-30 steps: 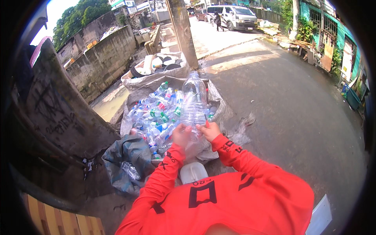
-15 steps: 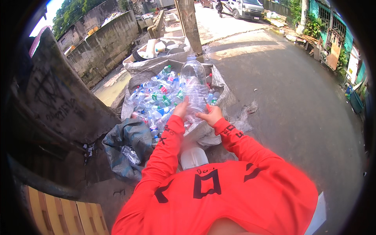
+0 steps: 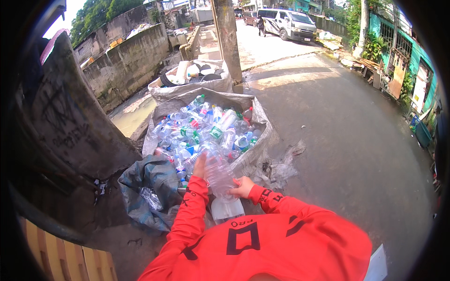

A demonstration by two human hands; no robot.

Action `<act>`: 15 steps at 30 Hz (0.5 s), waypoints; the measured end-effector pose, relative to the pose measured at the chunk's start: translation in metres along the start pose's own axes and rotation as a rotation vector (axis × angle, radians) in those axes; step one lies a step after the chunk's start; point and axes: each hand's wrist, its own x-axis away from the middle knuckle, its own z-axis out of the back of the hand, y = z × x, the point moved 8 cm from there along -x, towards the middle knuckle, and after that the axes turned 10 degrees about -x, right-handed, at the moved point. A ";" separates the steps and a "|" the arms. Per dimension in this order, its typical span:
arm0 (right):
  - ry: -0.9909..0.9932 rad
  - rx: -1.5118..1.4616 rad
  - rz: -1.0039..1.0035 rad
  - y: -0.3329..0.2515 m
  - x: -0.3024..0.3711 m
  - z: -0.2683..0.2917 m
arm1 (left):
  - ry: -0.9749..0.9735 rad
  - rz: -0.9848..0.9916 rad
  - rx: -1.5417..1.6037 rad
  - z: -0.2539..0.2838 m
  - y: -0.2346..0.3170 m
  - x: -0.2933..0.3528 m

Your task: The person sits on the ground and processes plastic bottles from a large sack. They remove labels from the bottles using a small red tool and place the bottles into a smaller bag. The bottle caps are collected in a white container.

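A large clear plastic bottle (image 3: pixel 219 174) is held between my two hands, tilted, in front of my chest. My left hand (image 3: pixel 200 167) wraps round its left side, its far fingers blurred. On the lower right side of the bottle, my right hand (image 3: pixel 243 187) is closed, and a small reddish bit shows at its fingers, too small to make out. Just beyond is a big whitish woven sack (image 3: pixel 257 114) full of clear plastic bottles (image 3: pixel 191 122), several with green or blue caps and labels. A whitish translucent plastic container (image 3: pixel 227 209) stands below my hands, close to my body.
A grey-blue sack (image 3: pixel 140 180) lies crumpled at the left, with clear plastic in it. Behind the bottle sack are another filled sack (image 3: pixel 161 93) and a concrete post (image 3: pixel 227 37). A curved dark wall (image 3: pixel 70 112) stands left. Far off, a van (image 3: pixel 297 25) and a person (image 3: pixel 261 26) are on the road.
Both hands have drawn the large bottle down and toward my body, away from over the sack. Its neck no longer points upward above the pile. The view has tilted slightly.
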 end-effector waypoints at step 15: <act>-0.076 0.005 0.160 -0.057 -0.020 -0.017 | 0.295 -0.190 -0.452 0.057 -0.010 0.024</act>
